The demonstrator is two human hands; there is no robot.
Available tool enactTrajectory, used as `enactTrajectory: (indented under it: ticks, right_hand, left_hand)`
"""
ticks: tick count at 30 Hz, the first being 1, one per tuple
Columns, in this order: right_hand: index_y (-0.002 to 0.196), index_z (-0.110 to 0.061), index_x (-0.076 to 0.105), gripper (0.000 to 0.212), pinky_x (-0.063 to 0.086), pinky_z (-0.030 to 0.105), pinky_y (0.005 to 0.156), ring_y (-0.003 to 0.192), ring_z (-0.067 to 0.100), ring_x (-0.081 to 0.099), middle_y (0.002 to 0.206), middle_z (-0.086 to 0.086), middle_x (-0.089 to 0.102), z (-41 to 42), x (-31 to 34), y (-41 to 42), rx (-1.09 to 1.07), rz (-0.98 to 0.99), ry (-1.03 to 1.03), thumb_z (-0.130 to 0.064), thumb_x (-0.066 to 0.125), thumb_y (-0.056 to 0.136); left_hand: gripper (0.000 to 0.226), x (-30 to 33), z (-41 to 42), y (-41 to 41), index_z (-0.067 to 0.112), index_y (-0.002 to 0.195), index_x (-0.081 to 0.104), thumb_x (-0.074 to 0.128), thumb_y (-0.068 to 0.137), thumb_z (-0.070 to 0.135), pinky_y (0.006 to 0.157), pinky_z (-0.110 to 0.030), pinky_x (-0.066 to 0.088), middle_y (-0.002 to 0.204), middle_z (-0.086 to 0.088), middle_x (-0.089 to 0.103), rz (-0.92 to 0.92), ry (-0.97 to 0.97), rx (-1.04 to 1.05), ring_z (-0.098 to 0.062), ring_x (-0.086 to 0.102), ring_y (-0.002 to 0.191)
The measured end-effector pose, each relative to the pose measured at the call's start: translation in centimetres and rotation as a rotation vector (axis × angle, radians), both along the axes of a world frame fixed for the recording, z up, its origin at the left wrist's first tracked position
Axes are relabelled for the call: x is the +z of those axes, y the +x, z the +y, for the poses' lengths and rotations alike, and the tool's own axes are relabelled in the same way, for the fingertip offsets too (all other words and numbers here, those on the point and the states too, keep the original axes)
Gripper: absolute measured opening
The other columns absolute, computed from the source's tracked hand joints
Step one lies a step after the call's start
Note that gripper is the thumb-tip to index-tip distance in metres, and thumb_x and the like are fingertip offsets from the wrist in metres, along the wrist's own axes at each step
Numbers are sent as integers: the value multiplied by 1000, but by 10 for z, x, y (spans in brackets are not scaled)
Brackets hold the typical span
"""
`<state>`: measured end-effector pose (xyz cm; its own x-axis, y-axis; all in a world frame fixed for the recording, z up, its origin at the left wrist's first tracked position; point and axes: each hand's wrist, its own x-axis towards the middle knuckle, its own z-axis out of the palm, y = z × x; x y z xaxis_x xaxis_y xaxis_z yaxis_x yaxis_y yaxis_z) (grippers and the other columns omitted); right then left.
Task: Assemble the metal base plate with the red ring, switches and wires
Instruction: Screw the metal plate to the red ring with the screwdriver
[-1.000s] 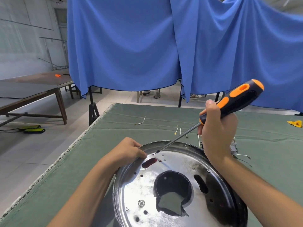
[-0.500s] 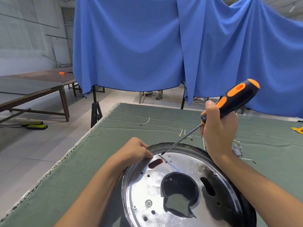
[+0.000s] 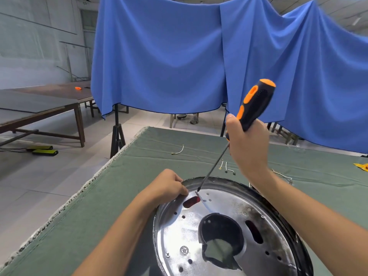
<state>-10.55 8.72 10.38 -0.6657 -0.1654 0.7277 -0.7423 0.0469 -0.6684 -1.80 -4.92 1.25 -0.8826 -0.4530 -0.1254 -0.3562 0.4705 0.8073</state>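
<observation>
Metal base plate (image 3: pixel 229 216) on green desk (image 3: pixel 99 206). Screwdriver (image 3: pixel 253 108) tip at far-rim screw; right hand (image 3: pixel 247 144) fingers wrapped on handle. Left hand (image 3: pixel 169 186) fingers pinch rim. Risk: steep tilt, tip may slip.

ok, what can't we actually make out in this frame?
- Screwdriver tip on the metal base plate, head view: too small to show whether a screw sits there.
- Left hand fingertips: curled on the rim, anything pinched is hidden.
- Plate's near edge: cut off by the frame bottom.
- Wires behind right hand: partly covered.
</observation>
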Motion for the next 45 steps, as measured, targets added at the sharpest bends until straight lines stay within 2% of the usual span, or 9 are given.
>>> enactTrajectory:
  ticks: [8, 13, 17, 23, 29, 34, 37, 41, 45]
  right_hand:
    - [48, -21, 29, 40, 27, 29, 47, 46, 13, 31, 40, -6, 36, -27, 14, 7, -40, 42, 246, -36, 50, 80]
    - [61, -15, 58, 39, 44, 32, 61, 59, 22, 53, 55, -2, 56, -31, 33, 4, -80, -97, 556, -48, 52, 79]
    - [74, -13, 64, 33, 44, 30, 69, 66, 13, 53, 68, -4, 63, -24, 41, 2, 246, -318, 438, -45, 67, 82]
    - [96, -16, 45, 19, 44, 38, 77, 57, 12, 60, 52, -5, 62, -27, 32, 4, 477, -541, 168, -34, 49, 91]
    - [91, -10, 59, 12, 54, 19, 66, 72, 11, 64, 78, 1, 69, -22, 27, 4, 415, -280, 115, -17, 50, 96]
    - [91, -13, 50, 27, 56, 27, 65, 70, 16, 71, 79, 6, 72, -16, 30, 3, 362, -289, 72, -16, 75, 81]
    - [93, -17, 42, 32, 47, 14, 49, 56, 6, 66, 81, 10, 68, -17, 33, 5, 357, -285, 102, -16, 73, 83]
    - [83, -23, 48, 23, 50, 26, 64, 61, 4, 67, 67, -2, 67, -17, 40, 4, 234, -241, 233, -42, 60, 89]
    - [89, -12, 57, 28, 42, 20, 55, 54, 0, 58, 75, 6, 73, -16, 47, 5, 311, -357, 246, -38, 47, 93]
  left_hand:
    - [32, 2, 1, 1, 12, 52, 57, 66, 82, 8, 54, -22, 34, 51, -3, 47, -6, -24, -6, -13, 43, 49]
    - [22, 2, 4, 2, 7, 61, 57, 65, 82, 8, 52, -24, 29, 55, -6, 43, 0, -35, -13, -15, 38, 51]
    - [23, 4, 4, 3, 8, 60, 58, 64, 82, 8, 52, -23, 32, 58, -8, 46, -1, -24, -16, -17, 41, 53]
    - [15, 4, 5, 4, 6, 69, 61, 64, 84, 9, 55, -25, 33, 65, -11, 49, 8, -10, -27, -19, 42, 59]
    - [16, 3, 4, 3, 6, 67, 61, 64, 83, 9, 57, -25, 33, 65, -11, 48, 11, -1, -21, -20, 43, 59]
    - [16, 4, 4, 3, 6, 67, 62, 64, 83, 9, 54, -24, 33, 65, -10, 48, 9, -3, -23, -18, 43, 58]
    - [19, 3, 4, 3, 7, 64, 61, 64, 83, 9, 53, -23, 33, 62, -9, 49, 10, -2, -19, -17, 43, 56]
    - [19, 4, 4, 4, 7, 64, 60, 64, 82, 8, 53, -23, 33, 62, -10, 48, 6, -3, -19, -17, 42, 54]
    - [22, 3, 4, 4, 7, 59, 55, 62, 81, 7, 53, -24, 30, 61, -10, 44, 4, -13, -17, -18, 39, 54]
